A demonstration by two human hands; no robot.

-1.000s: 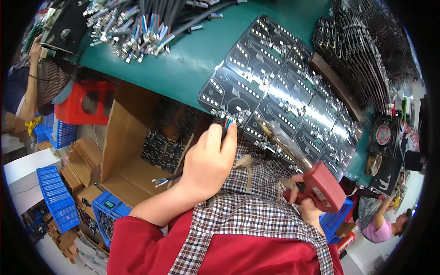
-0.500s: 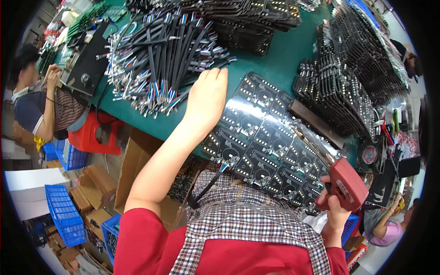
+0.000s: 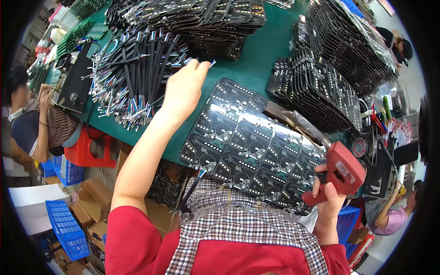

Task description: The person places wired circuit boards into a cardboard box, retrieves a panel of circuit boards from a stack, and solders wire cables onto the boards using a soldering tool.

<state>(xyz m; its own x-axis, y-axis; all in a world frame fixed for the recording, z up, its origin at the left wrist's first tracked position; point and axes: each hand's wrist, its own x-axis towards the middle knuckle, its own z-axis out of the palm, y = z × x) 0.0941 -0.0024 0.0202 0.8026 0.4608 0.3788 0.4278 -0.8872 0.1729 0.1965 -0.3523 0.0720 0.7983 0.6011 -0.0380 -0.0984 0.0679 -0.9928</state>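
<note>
My left hand is raised beside a heap of black cables. Its fingers pinch one black cable, whose coloured wire end sticks out past the fingertips; the rest of that cable is mostly hidden. My right hand grips a red soldering gun by its handle, with the metal nose pointing up and left over a black circuit board panel. The panel lies flat at the table's near edge. Another cable joins its near left edge by coloured wires and hangs toward the apron.
Stacks of similar black panels stand at the far middle and on the right. A dark bar lies on the panel's far edge. Co-workers sit left and right. A red stool and blue crates are at left.
The whole scene has shifted left in the picture. My left hand has drawn nearer the cable heap, still pinching the cable. The soldering gun's nose is farther up over the panel's far edge.
</note>
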